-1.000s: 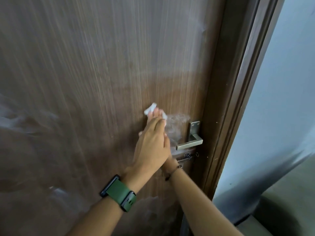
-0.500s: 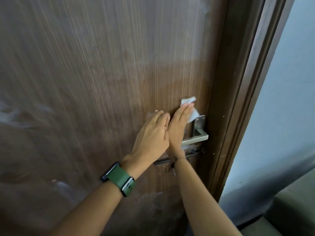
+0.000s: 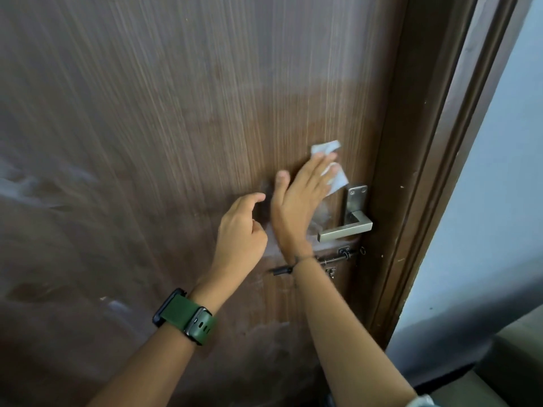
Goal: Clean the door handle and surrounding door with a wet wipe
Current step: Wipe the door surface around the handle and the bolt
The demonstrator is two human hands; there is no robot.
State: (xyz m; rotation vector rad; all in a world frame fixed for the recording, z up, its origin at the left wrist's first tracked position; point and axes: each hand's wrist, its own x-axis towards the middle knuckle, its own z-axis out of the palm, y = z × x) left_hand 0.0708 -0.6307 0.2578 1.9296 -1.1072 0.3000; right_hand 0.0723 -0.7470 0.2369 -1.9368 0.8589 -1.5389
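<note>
A dark brown wooden door fills most of the view. Its metal lever handle sits at the right edge, on an upright back plate. My right hand lies flat against the door just up and left of the handle, pressing a white wet wipe under its fingers; corners of the wipe stick out above and to the right. My left hand, a green watch on its wrist, hovers beside the right hand with fingers loosely curled and holds nothing.
A small sliding bolt latch sits below the handle, partly behind my right wrist. The door frame runs along the right, with a pale wall beyond it. Damp streaks mark the wood.
My right hand and the wipe have slid from under my left hand to the right and up, close to the handle. My left hand has lifted off the right hand and curled.
</note>
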